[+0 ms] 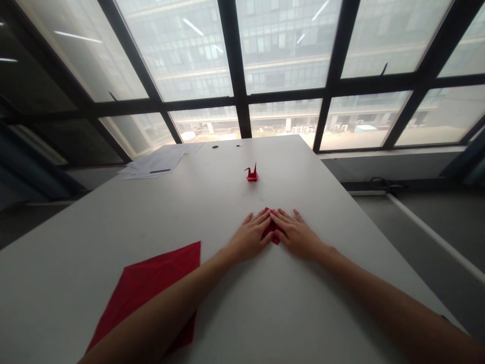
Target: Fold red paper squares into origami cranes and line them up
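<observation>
A small folded piece of red paper (pixel 270 228) lies flat on the white table, mostly covered by my two hands. My left hand (pixel 250 236) rests on its left side with the fingers stretched out. From the other side my right hand (pixel 296 233) lies on it, fingers spread, and the fingertips of both hands meet over the paper. Only its top corner, middle and lower tip show. Beyond my hands stands a folded red paper crane (pixel 252 175). A larger red sheet (pixel 151 275) with creases is partly under my left forearm.
Loose white papers (pixel 157 159) with a dark pen (pixel 159 171) on them lie at the table's far left. Two small round dark spots mark the far end of the table (pixel 212 202). Large windows (pixel 288 50) stand behind it.
</observation>
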A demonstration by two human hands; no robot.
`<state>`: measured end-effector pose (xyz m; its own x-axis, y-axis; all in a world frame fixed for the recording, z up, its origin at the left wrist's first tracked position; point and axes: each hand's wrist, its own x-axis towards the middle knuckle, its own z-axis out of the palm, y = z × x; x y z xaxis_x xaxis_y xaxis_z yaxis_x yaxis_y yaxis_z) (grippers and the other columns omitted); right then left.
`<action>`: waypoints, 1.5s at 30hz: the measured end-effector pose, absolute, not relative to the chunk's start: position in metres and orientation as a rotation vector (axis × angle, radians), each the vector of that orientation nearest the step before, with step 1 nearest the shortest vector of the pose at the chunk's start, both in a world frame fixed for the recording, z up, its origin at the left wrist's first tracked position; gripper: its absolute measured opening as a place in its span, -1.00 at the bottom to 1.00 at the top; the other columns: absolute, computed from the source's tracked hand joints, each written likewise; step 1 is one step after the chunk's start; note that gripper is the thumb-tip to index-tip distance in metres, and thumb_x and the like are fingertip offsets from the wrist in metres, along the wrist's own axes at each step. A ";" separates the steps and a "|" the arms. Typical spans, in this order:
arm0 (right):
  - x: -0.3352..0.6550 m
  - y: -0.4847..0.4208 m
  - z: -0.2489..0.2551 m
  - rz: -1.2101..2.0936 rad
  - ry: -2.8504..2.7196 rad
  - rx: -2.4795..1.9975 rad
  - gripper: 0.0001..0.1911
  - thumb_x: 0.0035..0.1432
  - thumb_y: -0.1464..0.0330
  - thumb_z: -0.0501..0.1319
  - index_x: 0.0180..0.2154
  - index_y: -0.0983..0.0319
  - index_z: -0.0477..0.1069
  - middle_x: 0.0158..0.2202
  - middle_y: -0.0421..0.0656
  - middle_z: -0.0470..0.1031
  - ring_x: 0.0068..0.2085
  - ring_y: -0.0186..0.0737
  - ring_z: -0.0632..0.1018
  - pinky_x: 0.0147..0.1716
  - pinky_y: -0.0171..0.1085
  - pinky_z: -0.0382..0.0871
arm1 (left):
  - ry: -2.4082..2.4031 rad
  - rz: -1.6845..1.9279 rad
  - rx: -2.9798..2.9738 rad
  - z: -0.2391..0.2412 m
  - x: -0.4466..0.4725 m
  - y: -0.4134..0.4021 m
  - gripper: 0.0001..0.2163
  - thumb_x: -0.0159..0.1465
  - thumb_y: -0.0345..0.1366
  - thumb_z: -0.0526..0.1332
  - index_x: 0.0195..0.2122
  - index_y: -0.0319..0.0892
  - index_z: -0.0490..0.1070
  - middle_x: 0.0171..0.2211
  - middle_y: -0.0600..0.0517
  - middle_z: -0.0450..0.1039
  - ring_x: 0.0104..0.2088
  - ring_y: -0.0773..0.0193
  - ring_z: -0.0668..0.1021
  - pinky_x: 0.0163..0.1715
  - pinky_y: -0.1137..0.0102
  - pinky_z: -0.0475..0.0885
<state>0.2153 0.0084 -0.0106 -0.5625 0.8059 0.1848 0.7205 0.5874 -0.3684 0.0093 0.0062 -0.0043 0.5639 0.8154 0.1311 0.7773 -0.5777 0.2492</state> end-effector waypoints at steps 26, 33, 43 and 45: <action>0.209 0.007 -0.015 0.212 -2.416 -1.526 -0.35 0.35 0.20 -0.08 0.38 0.33 0.01 0.42 0.01 -0.01 0.43 0.02 -0.02 0.34 0.19 -0.35 | 1.399 0.412 2.659 -0.005 0.010 0.004 -0.32 0.38 -0.02 0.05 0.43 -0.15 -0.14 0.43 -0.10 -0.10 0.43 0.14 -0.02 0.38 0.09 -0.09; 0.210 0.009 -0.015 0.233 -2.376 -1.470 -0.38 0.33 0.22 -0.03 0.34 0.33 0.11 0.41 0.01 0.04 0.43 -0.05 -0.04 0.35 0.13 -0.37 | 1.295 0.343 2.673 0.001 0.013 0.001 -0.52 0.47 -0.05 -0.11 0.38 0.04 0.03 0.38 0.01 0.08 0.40 0.22 0.10 0.38 0.03 -0.29; 0.215 0.010 -0.004 0.362 -2.384 -1.186 -0.56 0.30 0.34 0.03 0.18 0.16 0.37 0.26 -0.09 0.37 0.34 -0.14 0.23 0.35 0.08 -0.18 | 1.517 0.360 2.573 -0.005 0.011 0.004 -0.41 0.41 0.14 -0.11 0.39 0.04 0.01 0.40 -0.02 0.03 0.41 0.02 0.06 0.34 -0.11 -0.16; 0.215 0.010 -0.005 0.371 -2.382 -1.176 -0.56 0.28 0.36 0.06 0.17 0.13 0.37 0.26 -0.09 0.37 0.33 -0.13 0.26 0.34 0.12 -0.18 | 1.515 0.352 2.591 -0.005 0.010 0.004 -0.38 0.38 0.17 -0.08 0.40 0.05 -0.01 0.41 -0.02 0.00 0.41 0.00 0.05 0.34 -0.11 -0.15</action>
<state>0.2152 0.0098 -0.0045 -0.5320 0.7995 0.2791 0.6768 0.5995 -0.4272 0.0103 0.0036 -0.0055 0.4721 0.8705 0.1392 0.8428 -0.4920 0.2184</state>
